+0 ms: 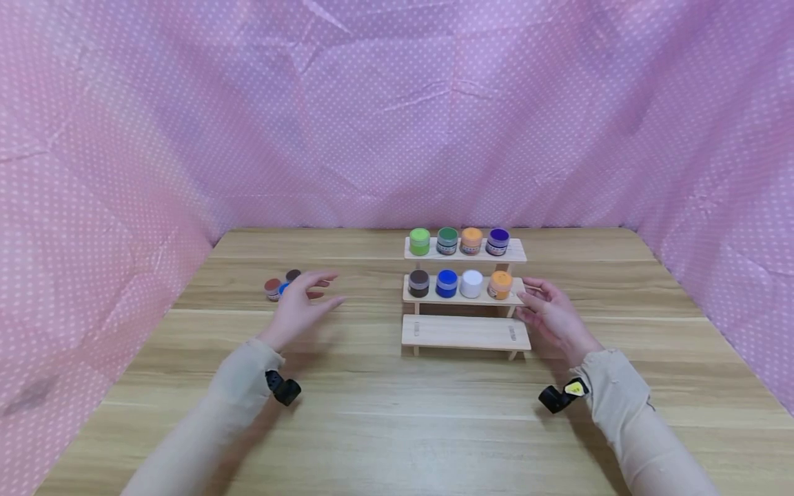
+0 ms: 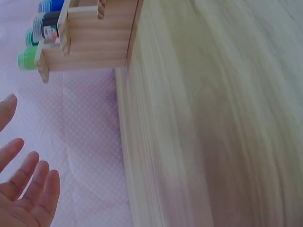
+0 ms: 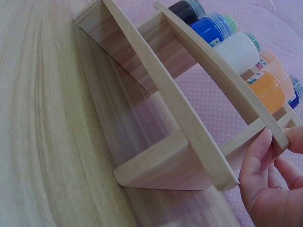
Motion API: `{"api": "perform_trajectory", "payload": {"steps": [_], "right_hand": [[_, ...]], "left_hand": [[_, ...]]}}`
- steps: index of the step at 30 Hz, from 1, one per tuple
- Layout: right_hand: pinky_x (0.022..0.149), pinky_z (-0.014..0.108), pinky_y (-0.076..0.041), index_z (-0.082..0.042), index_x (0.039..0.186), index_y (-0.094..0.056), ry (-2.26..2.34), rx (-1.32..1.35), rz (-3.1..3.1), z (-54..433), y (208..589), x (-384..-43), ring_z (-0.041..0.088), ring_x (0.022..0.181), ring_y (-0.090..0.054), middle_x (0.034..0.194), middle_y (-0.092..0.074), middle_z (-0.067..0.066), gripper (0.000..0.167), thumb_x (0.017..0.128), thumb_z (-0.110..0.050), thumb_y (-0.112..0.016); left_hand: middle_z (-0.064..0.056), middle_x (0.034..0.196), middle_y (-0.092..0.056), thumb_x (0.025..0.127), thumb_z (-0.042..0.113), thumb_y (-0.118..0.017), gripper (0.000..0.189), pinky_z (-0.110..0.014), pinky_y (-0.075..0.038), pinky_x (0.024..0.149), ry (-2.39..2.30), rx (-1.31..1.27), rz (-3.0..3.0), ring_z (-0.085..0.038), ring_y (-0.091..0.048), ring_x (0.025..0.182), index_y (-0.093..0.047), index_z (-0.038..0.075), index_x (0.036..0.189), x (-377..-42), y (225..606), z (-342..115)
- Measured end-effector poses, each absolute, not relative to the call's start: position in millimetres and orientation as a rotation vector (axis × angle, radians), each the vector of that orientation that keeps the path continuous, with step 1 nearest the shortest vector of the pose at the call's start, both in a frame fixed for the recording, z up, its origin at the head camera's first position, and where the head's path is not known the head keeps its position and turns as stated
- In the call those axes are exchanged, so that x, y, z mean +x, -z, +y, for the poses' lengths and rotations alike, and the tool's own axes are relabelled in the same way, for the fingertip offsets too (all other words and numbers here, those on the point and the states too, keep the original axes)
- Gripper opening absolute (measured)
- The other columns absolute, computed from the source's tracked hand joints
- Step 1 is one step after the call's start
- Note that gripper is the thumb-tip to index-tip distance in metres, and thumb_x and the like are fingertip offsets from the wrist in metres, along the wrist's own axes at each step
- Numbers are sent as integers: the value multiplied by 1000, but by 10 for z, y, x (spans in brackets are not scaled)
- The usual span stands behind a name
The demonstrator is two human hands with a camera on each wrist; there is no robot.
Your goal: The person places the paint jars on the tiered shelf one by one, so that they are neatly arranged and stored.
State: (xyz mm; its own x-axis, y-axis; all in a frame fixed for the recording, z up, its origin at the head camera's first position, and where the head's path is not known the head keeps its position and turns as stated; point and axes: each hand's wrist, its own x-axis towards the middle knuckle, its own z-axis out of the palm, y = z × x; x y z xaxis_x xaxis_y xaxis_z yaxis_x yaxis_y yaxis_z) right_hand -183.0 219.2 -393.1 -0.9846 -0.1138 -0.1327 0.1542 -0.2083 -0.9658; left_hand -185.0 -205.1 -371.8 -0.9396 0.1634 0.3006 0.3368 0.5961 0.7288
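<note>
A three-tier wooden display stand (image 1: 465,332) stands right of centre, with small paint jars on its upper two tiers. My right hand (image 1: 554,313) pinches the right end of the middle tier; the right wrist view shows its fingers (image 3: 258,158) under the board's tip, beside an orange paint jar (image 3: 270,89). My left hand (image 1: 298,308) is over the table at the left, empty, its fingers spread. Beside and partly behind it are a red-brown jar (image 1: 272,289), a dark jar (image 1: 293,275) and a partly hidden blue jar (image 1: 283,288).
On the top tier sit light green (image 1: 420,242), dark green (image 1: 447,241), pale orange (image 1: 471,241) and purple (image 1: 497,242) jars. The middle tier bears brown (image 1: 418,283), blue (image 1: 446,283) and white (image 1: 471,283) jars too. Pink dotted cloth (image 1: 384,138) hangs behind the wooden table (image 1: 397,427).
</note>
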Motion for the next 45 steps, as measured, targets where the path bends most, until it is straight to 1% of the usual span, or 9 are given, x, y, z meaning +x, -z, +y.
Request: {"api": "perform_trajectory", "payload": {"steps": [3,8,10,13,16,22,27,37,45], "right_hand": [[73,15,-52,-17,115,-43,2297,59,1875,2189,3923,-1828,1,80,-57,91,-56,-10,24,96,-6,-52],[74,15,-51,-16,118,-42,2278,60,1893,2189,3909,-1832,1,81,-57,94,-55,-10,24,97,-6,-50],[74,15,-51,-15,118,-42,2276,57,1895,2190,3906,-1831,0,81,-57,94,-55,-10,25,97,-7,-50],[75,15,-51,-15,119,-41,2277,52,1891,2192,3907,-1827,0,82,-56,93,-55,-10,26,97,-6,-51],[74,15,-51,-15,118,-42,2288,50,1882,2196,3912,-1827,1,82,-56,92,-55,-10,25,97,-6,-51],[73,15,-52,-17,115,-43,2309,54,1864,2194,3921,-1834,1,80,-57,91,-56,-10,24,96,-6,-52],[73,15,-52,-17,116,-42,2313,52,1855,2190,3928,-1837,1,80,-57,91,-57,-10,25,96,-6,-52],[73,15,-51,-16,118,-42,2307,52,1850,2194,3940,-1835,2,81,-57,93,-56,-10,26,96,-5,-52],[74,15,-51,-15,120,-42,2309,55,1850,2201,3954,-1841,1,82,-57,95,-56,-11,27,96,-6,-51]], "left_hand": [[-19,122,-56,80,12,-75,47,-49,-48,95,1235,-406,-2608,-35,-53,112,-59,1,123,-1849,3723,-2139],[-22,123,-54,80,11,-76,50,-52,-46,96,1193,-370,-2628,-40,-52,114,-57,-1,125,-1854,3725,-2289],[-23,124,-54,80,12,-75,51,-52,-45,97,1148,-357,-2648,-40,-52,115,-56,-2,126,-1860,3732,-2354],[-26,126,-53,81,14,-75,52,-54,-45,95,1097,-341,-2673,-42,-52,113,-54,-4,126,-1877,3752,-2455],[-27,130,-50,83,16,-73,54,-54,-46,94,1113,-306,-2707,-43,-51,116,-52,-5,129,-1897,3778,-2554],[-30,134,-45,85,25,-72,64,-52,-46,96,1159,-203,-2774,-45,-51,117,-45,-4,135,-1933,3821,-2700],[-31,132,-47,86,27,-71,66,-52,-45,98,1161,-145,-2799,-44,-51,117,-42,-5,137,-1974,3851,-2761],[-31,127,-52,85,20,-71,63,-51,-46,96,1170,-139,-2823,-42,-55,113,-43,-8,135,-2101,3927,-2846],[-31,132,-49,87,25,-70,67,-52,-43,99,1129,-151,-2893,-43,-50,120,-40,-7,138,-2141,3925,-2860]]}}
